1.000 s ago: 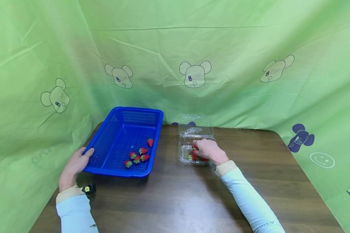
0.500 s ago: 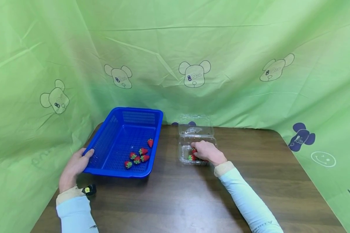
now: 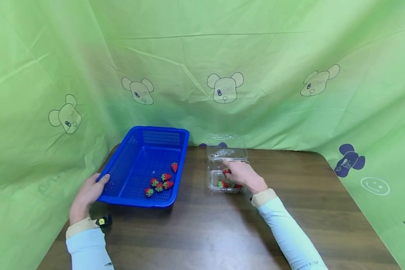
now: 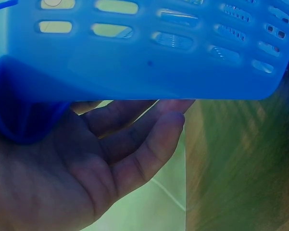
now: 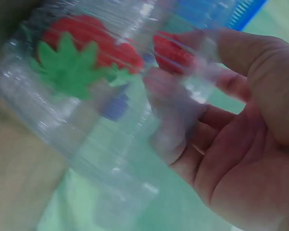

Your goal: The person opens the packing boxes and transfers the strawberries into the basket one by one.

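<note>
My left hand [image 3: 89, 189] grips the left rim of a blue plastic basket [image 3: 125, 168], thumb over the rim. Its other fingers reach under the basket in the left wrist view. The basket is tilted and has several strawberries [image 3: 159, 186] near its right front corner. My right hand [image 3: 244, 174] is inside an open clear plastic clamshell box [image 3: 214, 176]. Between its thumb and fingers it pinches a strawberry [image 5: 173, 54], seen through the clear wall in the right wrist view. Other strawberries [image 3: 222, 183] lie on the box floor; my hand partly hides one.
The clamshell's raised lid [image 3: 227, 146] leans back near the green curtain [image 3: 273, 112], which hangs behind and around the table. The brown wooden table [image 3: 202, 232] extends in front of both containers and to the right.
My right hand dips slightly into the box, then comes up a little with a strawberry between its fingers. My left hand and the basket stay in place.
</note>
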Demonstrator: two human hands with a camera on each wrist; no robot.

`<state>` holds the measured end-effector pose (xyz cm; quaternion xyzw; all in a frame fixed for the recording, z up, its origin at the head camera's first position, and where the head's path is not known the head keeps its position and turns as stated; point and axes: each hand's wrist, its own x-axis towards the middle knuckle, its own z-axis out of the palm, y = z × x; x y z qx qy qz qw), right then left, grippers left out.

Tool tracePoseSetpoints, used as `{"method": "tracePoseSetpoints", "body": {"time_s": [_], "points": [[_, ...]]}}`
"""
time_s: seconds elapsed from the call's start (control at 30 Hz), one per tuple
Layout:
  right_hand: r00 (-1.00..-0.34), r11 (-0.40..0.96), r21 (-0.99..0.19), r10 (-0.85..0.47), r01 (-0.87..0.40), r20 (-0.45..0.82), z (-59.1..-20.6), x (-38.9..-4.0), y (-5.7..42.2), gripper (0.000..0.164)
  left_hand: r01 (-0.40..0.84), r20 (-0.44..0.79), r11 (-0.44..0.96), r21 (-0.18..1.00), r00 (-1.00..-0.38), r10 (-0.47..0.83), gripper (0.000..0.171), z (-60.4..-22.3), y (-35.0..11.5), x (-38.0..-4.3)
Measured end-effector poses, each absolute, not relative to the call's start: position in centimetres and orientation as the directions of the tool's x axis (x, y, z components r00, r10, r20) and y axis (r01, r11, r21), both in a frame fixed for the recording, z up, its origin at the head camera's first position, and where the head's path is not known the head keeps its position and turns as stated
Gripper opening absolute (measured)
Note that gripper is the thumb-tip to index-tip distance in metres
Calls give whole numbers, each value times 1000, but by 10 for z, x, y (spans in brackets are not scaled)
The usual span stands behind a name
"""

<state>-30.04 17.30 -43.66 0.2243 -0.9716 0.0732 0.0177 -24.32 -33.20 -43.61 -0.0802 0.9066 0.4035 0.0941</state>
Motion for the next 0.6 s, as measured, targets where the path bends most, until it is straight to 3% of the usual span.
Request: {"method": "tracePoseSetpoints", "body": {"time_s": [0.23,0.37,0.6], "points": [[-881,874,-153,-430,-461,195,-419,-295,173,30,-212,-224,659,721,-972,-68,74,-435,-332,-243],[-837,836,-174,-460,-521,296,-411,-292,166,35,-218,-231,664,715,-970,-71,76,-435,-332,-243],[-755,745,-224,-514,-628,407,-397,-288,142,29,-215,-225,659,721,-972,-70,74,-435,-333,-242]]}}
